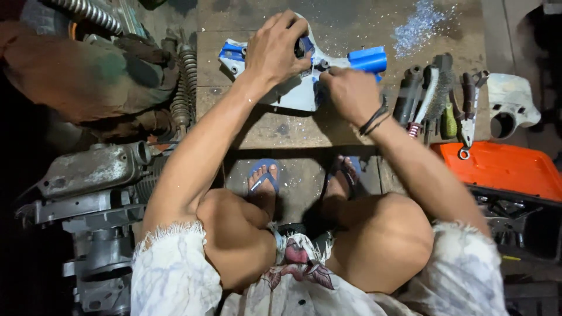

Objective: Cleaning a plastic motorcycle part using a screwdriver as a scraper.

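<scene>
Rightward, an orange plastic toolbox lid (503, 169) lay beside its dark tray (521, 225), which held metal tools too dim to identify. Both arms reached forward from a squat. The left hand (275, 50) was clamped palm-down over a white and blue plastic housing (298, 88); the right hand (349, 93) was clenched at the housing's middle, though whether it gripped a tool could not be told. The housing lay on a worn wooden bench top (293, 131), its blue cylindrical end (367, 59) pointing right. Hand tools (439, 102) lay just beside it, metal filings (415, 26) beyond.
</scene>
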